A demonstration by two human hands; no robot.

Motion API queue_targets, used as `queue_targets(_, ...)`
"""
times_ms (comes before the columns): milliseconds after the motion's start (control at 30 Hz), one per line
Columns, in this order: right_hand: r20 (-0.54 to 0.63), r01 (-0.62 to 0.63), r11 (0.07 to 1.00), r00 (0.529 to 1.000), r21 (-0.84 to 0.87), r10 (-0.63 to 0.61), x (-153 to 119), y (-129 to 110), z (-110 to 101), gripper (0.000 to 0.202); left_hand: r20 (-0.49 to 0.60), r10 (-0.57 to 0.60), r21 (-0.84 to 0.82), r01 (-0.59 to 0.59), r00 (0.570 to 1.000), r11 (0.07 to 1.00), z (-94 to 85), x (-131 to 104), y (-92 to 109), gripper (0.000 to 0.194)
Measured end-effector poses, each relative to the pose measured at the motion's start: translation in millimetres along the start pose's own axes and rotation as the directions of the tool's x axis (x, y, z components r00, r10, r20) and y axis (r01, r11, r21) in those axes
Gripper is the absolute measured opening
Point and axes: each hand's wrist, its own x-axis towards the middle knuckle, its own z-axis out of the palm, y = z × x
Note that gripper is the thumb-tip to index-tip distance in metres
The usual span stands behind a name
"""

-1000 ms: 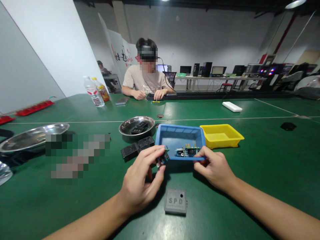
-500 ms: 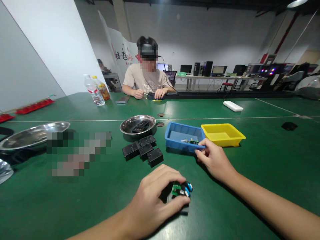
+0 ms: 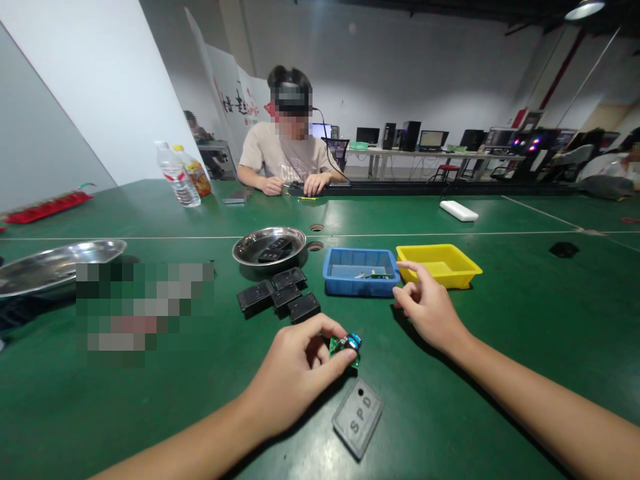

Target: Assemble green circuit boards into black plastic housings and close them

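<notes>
Circuit board (image 3: pixel 352 343) with blue-ended parts, pinched between thumb and fingers of left hand (image 3: pixel 300 372), just beyond grey block (image 3: pixel 357 419) marked SPD. Inside blue bin (image 3: pixel 357 287), green-and-pale electronic parts (image 3: pixel 381 274); just beside, yellow tray (image 3: pixel 460 279). In steel bowl (image 3: pixel 244 259), black pieces (image 3: pixel 275 250); near it, four black boxes (image 3: pixel 255 298). Compared with half a second ago, grey block uncovered, blue bin turned squarer. Right hand (image 3: pixel 425 303) at bin's right end, index extended, other fingers curled; touching or not, cannot tell. Steel dish (image 3: pixel 65 251) cut off at left, partly behind pixelated patch (image 3: pixel 145 313).
</notes>
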Motion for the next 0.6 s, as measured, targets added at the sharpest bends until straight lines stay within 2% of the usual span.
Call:
queue_targets(100,-0.120,-0.057,0.990,0.992,-0.126,0.042,6,7,-10,0.052,0.004,0.098,0.163,-0.097,0.995,0.982,-4.6,4,-3,0.020)
queue_targets(200,-0.161,-0.062,0.955,0.987,-0.289,0.015,14,18,-18,0.038,0.022,0.172,0.261,-0.172,0.985,0.950,-7.3,6,-6,0.015)
queue_targets(300,-0.151,-0.038,0.904,0.988,-0.426,-0.029,19,26,-23,0.016,0.049,0.194,0.300,-0.199,0.980,0.933,-8.0,6,-9,0.014)
queue_targets(433,-0.212,-0.082,0.898,0.977,-0.432,-0.013,21,26,-27,0.011,0.119,0.236,0.297,-0.262,0.964,0.918,-8.7,5,-10,0.011)
queue_targets(500,-0.268,-0.059,0.908,0.962,-0.415,-0.059,19,23,-29,0.016,0.150,0.271,0.283,-0.304,0.951,0.910,-9.4,5,-8,0.010)
queue_targets(600,-0.278,0.103,0.876,0.925,-0.471,-0.258,12,16,-28,0.018,0.183,0.317,0.269,-0.357,0.931,0.894,-10.4,5,-5,0.010)
